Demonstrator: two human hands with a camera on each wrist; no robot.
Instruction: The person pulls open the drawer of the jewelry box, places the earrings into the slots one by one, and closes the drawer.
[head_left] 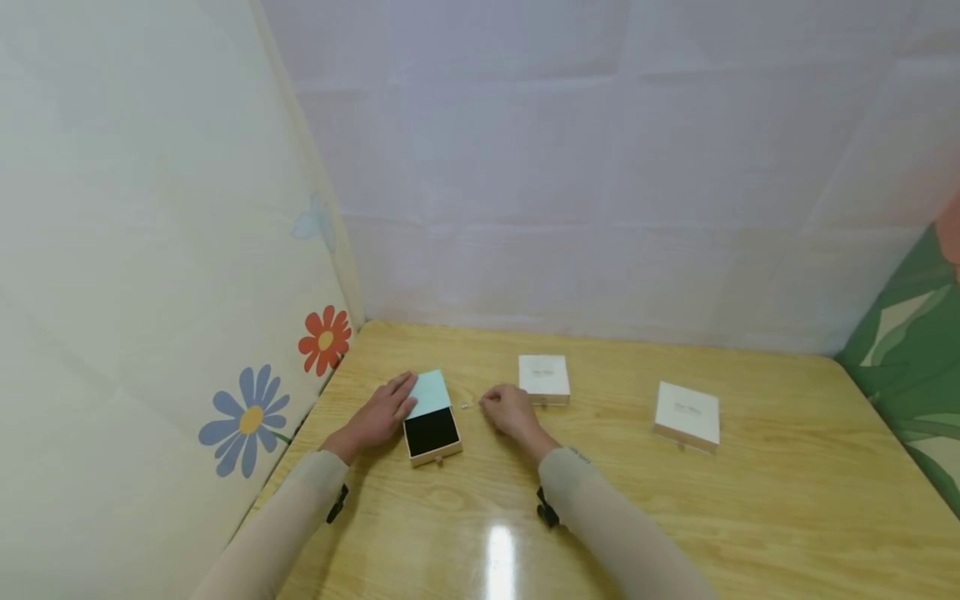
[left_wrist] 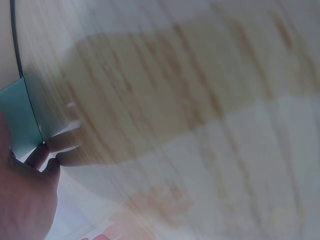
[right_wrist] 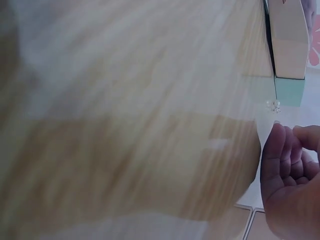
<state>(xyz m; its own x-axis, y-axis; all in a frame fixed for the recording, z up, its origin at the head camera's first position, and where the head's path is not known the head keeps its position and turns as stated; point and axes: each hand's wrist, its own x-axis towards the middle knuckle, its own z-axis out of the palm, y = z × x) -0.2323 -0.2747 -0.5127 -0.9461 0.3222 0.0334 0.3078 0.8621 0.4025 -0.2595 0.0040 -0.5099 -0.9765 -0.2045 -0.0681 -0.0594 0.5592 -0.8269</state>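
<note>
A small drawer box stands at the left of the table, its light blue sleeve at the back. The drawer, lined in black, is slid out toward me. My left hand rests against the left side of the sleeve, fingers extended along it. To the right of the box, my right hand has thumb and forefinger brought together in a pinch. A tiny sparkling piece of jewellery shows just beyond those fingertips, with a faint thin line running toward them in the head view.
A white box with gold print sits just behind my right hand. Another white box lies farther right. Cloth hangings with printed flowers border the wooden table at the left, and a pale cloth hangs behind.
</note>
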